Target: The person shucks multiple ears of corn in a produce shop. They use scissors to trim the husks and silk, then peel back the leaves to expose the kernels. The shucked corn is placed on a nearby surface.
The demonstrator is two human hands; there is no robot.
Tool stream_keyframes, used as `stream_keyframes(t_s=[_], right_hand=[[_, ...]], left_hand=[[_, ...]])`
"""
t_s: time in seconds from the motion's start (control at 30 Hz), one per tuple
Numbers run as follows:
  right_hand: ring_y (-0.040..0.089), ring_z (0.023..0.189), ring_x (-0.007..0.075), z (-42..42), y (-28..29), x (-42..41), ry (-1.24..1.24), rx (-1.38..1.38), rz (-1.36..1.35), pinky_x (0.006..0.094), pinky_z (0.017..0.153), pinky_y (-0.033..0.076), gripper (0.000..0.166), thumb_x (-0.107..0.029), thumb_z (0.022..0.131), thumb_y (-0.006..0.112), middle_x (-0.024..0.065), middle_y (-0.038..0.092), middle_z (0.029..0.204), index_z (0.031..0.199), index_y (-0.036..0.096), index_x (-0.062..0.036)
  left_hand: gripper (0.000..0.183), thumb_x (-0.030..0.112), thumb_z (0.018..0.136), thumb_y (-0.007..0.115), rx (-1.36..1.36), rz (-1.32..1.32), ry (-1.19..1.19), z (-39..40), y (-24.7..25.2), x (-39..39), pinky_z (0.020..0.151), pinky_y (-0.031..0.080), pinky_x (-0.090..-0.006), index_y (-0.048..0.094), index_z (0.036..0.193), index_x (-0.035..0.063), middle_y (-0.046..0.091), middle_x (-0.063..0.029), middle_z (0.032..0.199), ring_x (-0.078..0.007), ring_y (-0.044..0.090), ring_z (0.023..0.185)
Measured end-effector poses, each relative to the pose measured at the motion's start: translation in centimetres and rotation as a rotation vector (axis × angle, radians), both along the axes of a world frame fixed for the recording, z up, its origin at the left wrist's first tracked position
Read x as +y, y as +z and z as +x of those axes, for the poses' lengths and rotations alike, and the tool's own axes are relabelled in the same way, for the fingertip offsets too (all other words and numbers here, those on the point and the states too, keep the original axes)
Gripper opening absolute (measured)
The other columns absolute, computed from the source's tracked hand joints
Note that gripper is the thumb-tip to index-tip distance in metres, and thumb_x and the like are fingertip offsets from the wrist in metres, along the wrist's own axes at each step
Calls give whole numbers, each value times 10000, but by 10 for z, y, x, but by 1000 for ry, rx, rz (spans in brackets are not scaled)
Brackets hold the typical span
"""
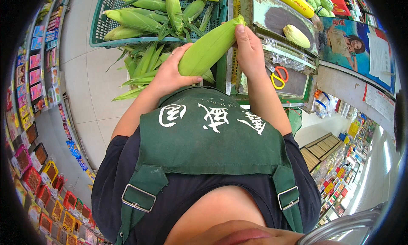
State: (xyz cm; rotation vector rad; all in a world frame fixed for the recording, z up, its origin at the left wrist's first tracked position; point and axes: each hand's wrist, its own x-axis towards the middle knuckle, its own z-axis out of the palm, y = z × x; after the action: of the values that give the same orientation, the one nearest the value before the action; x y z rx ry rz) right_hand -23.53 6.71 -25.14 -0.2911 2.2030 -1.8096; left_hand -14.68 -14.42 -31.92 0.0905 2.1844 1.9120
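Both my hands hold one ear of corn (pixel 208 50) in its smooth green husk, tilted up to the right in front of my apron. My left hand (pixel 170 69) grips its wide lower end, the thumb along the bottom edge. At the narrow upper end, my right hand (pixel 250 50) pinches the tip, thumb on top; its other fingers are partly hidden. Just beyond the corn is a teal plastic crate (pixel 140 42) with several husked-over ears (pixel 137 20) in it. Loose green husks (pixel 143 66) lie heaped below the crate, near my left hand.
Right of my hands, a worktop carries scissors (pixel 278 80) with red and yellow handles, a pale peeled ear (pixel 296 36) and a yellow roll of wrap (pixel 290 1). Cabbages (pixel 318 1) sit farther back. Shelves of packaged goods (pixel 35 76) line the left side beyond the tiled floor (pixel 92 76).
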Motion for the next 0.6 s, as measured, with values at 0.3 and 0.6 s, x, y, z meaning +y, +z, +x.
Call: stream_keyframes(t_s=[0.3,0.6], right_hand=[[564,738,106,19,48,47,514,16,85,265,674,473,373,-336,1104,444,20,600,842,1032,595,-3],[522,628,208,47,36,77,743,-36,263,365,597,429,165,-143,912,481,94,512,694,913,545,10]], left_hand=[[876,30,616,870,151,-52,-99,-2,19,-39,1125,400,-375,542,1427,66,565,-82,1379,-236,527,1305],[963,152,640,881,-55,-72,-614,23,37,-47,1135,393,-395,466,1506,77,560,-125,1433,-271,524,1331]])
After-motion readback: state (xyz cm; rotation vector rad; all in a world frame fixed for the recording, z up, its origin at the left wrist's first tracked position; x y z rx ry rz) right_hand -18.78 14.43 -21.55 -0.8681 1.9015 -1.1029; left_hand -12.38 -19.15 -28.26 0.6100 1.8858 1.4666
